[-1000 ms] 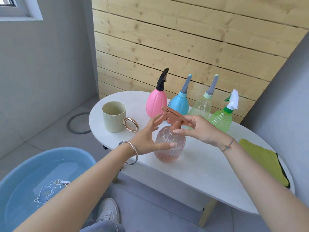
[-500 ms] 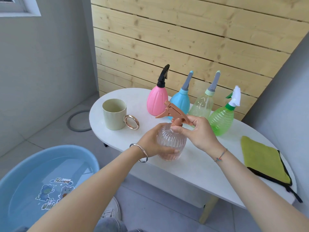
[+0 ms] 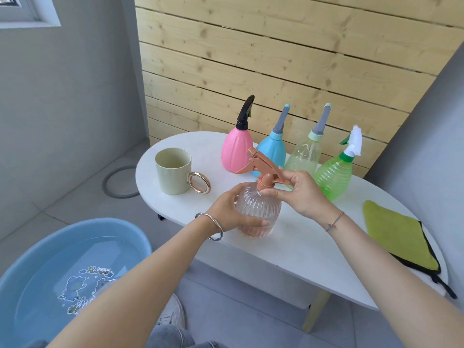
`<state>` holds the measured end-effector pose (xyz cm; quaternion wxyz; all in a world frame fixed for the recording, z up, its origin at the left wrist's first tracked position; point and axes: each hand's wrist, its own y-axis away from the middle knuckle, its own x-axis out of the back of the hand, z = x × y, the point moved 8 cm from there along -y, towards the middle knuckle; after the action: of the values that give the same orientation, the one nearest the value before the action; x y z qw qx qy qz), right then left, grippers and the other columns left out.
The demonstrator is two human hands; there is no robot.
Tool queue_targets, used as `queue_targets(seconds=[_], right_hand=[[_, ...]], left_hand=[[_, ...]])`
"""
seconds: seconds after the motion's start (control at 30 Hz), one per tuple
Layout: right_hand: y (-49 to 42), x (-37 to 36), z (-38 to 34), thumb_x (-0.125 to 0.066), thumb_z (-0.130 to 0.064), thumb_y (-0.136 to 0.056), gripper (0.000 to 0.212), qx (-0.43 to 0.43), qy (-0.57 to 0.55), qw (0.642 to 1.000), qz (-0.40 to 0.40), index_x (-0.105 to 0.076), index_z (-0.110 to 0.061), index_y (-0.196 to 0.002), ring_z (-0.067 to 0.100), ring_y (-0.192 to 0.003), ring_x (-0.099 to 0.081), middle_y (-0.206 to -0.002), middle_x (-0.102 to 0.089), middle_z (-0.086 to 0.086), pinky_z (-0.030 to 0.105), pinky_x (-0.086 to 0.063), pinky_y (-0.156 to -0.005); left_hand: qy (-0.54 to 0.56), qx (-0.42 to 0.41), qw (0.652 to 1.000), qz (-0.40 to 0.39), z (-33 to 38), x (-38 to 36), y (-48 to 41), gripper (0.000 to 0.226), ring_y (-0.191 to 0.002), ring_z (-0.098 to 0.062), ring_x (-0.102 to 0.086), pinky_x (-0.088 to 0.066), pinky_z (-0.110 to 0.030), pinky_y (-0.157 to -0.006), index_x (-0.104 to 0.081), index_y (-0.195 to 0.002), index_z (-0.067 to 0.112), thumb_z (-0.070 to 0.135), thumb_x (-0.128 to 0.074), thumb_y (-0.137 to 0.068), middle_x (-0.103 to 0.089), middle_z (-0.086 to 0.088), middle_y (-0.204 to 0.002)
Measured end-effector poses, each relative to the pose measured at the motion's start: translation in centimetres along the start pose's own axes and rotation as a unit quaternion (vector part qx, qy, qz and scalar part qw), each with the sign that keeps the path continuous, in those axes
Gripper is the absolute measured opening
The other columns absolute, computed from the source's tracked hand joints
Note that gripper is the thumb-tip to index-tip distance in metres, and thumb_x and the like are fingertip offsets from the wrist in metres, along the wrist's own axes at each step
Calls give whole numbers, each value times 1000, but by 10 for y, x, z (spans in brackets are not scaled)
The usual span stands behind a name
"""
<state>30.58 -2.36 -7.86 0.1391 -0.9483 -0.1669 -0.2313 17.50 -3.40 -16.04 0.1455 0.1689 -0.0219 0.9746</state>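
On the white table (image 3: 288, 249) the clear ribbed bottle (image 3: 258, 209) is gripped by the left hand's (image 3: 229, 212) curled fingers, its copper spray head (image 3: 263, 167) pinched by the right hand (image 3: 301, 194) — not yet off, so unscrewing and filling are judged to remain.

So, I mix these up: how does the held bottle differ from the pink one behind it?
The held bottle is see-through with a copper-coloured trigger head; the pink bottle is opaque with a black one. The left hand grips the held bottle's body and the right hand its collar; the pink bottle stands untouched. Both are ribbed and upright on the table.
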Motion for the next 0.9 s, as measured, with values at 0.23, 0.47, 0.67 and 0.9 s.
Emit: queue_targets(seconds=[0.23,0.47,0.67,0.9], right_hand=[[0,1,-10,-80,-18,-75,19,-4,51,998,-47,-69,-13,-90,13,-102,-62,-98,-72,3,21,-41,-98],[-3,-5,-20,-79,-15,-76,15,11,97,994,-45,-64,-14,-81,6,-87,-62,-84,-69,-2,13,-43,-82],[-30,-10,-73,-81,-14,-73,19,64,84,993,51,-66,-7,-84,-9,-79,-61,-83,-71,-5,6,-42,-80],[-131,-20,-129,-86,-19,-67,25,83,39,981,172,-68,-18,-84,-3,-65,-62,-78,-70,-6,12,-48,-68]], left_hand=[[-58,31,995,-69,10,10,4,104,-130,-7,-45,-35,-22,-106,-30,-148,25,31,-89,-63,-46,9,-143],[-49,-18,996,75,48,108,17,48,-112,-19,-59,-48,-31,-97,-51,-127,27,8,-69,-86,-61,2,-122],[-102,-14,974,203,42,181,22,40,-124,-16,-46,-36,-28,-100,-50,-134,23,22,-57,-95,-54,4,-133],[-110,32,972,206,17,213,-2,42,-128,-15,-46,-33,-24,-101,-48,-138,14,35,-38,-102,-52,-2,-136]])
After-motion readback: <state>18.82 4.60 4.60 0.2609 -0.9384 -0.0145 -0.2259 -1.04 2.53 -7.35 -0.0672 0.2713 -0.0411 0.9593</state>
